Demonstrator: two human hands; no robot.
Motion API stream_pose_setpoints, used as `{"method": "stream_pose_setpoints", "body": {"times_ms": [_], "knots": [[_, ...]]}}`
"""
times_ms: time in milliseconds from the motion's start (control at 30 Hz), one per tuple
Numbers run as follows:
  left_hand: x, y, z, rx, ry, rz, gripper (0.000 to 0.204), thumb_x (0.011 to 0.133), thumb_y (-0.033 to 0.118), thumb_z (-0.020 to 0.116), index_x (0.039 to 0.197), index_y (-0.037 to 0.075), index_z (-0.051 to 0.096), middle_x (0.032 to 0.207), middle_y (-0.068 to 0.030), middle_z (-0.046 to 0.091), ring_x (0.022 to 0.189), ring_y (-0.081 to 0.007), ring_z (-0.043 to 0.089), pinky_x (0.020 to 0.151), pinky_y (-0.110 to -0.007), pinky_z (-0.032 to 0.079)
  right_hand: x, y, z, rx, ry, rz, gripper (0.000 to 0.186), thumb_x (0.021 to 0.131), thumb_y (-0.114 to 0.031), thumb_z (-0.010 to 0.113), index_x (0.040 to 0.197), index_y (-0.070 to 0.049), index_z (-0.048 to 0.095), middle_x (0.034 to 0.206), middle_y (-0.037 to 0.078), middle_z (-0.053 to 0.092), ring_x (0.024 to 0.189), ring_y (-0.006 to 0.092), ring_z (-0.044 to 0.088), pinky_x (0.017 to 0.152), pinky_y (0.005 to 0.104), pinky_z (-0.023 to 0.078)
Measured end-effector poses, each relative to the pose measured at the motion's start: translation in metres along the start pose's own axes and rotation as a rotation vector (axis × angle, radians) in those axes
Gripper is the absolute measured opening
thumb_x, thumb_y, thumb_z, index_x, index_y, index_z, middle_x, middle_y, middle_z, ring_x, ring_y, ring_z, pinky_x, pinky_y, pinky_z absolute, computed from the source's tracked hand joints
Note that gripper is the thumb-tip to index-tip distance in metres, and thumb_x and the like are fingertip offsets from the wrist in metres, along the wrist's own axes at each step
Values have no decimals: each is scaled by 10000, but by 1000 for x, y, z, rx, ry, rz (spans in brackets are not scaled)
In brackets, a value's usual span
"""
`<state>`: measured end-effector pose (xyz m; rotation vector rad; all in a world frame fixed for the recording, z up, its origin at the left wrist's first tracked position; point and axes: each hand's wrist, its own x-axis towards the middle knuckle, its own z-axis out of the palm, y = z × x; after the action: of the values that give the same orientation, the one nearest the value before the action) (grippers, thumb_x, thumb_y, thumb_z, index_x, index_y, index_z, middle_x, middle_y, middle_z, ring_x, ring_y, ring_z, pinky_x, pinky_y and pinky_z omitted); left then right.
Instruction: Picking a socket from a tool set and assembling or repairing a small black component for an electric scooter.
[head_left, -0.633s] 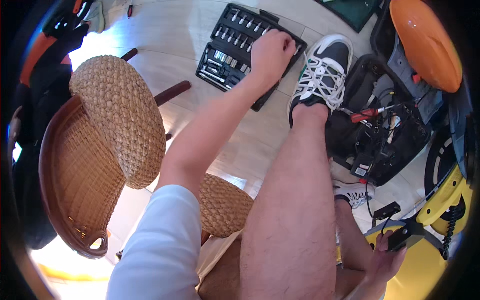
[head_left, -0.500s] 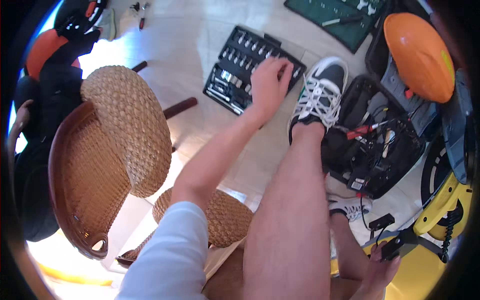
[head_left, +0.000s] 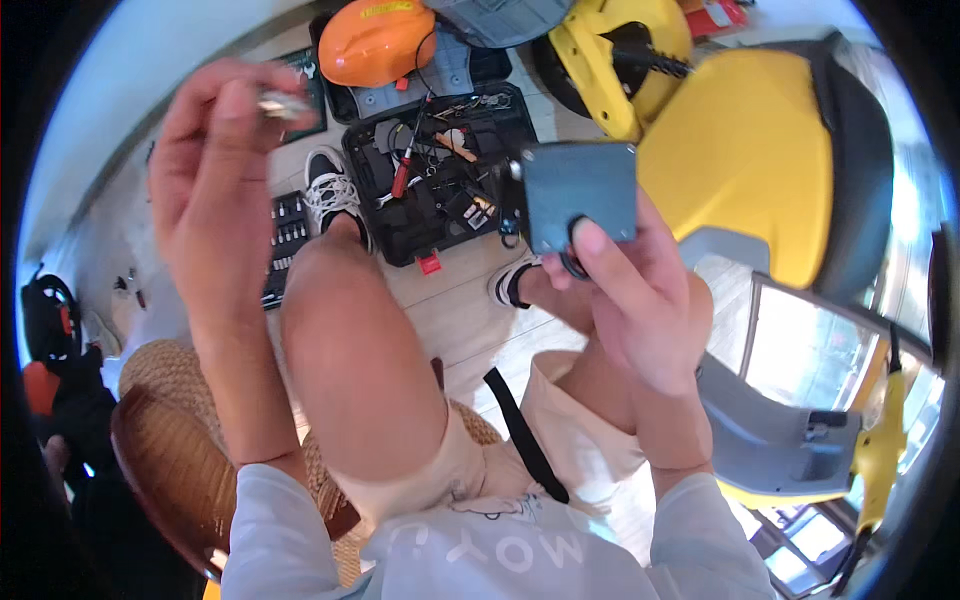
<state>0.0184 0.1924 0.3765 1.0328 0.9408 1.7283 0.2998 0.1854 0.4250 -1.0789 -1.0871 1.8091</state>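
One blue-grey box (head_left: 583, 192) sits in the right of two hands (head_left: 650, 305).

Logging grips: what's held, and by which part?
Left hand: small shiny metal piece, held part unclear. Right hand: square bluish grey box, by its lower edge.

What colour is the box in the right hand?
The box shows a blue-grey face, best in the head view.

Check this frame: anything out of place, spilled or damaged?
In the open black case, a red-handled screwdriver lies loose among jumbled items, looking untidy. No spill stands out; the metallic piece in the left hand is too blurred to judge.
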Motion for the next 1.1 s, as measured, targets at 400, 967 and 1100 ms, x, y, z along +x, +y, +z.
{"method": "stream_pose_setpoints", "body": {"times_ms": [400, 967, 1100], "knots": [[-171, 45, 220, -444, -386, -410, 212, 1055, 258, 485, 1098, 59, 542, 1297, -191, 567, 1212, -319, 578, 887, -403, 560, -188, 17, -29, 195, 54, -243, 373, 985, -106, 625, 1303, -32, 445, 1193, 59, 573, 933, 111, 627, 761, 264, 547], [-245, 4, 226, -665, -393, -599, 125, 1033, 190, 553, 1070, 71, 563, 1105, -49, 604, 1014, -140, 590, 878, -318, 526, -255, 12, -52, -1150, 378, -617, 233, 867, -161, 729, 1053, -75, 617, 929, 106, 639, 697, 289, 657, 598, 390, 510], [-243, 2, 215, -488, -405, -484, 208, 968, 33, 613, 1158, 74, 537, 1124, -56, 609, 1045, -135, 577, 895, -295, 510, -243, 19, -54, -1180, 353, -695, 142, 927, -133, 641, 1033, -55, 587, 872, 139, 654, 671, 332, 654, 584, 426, 506]]}}
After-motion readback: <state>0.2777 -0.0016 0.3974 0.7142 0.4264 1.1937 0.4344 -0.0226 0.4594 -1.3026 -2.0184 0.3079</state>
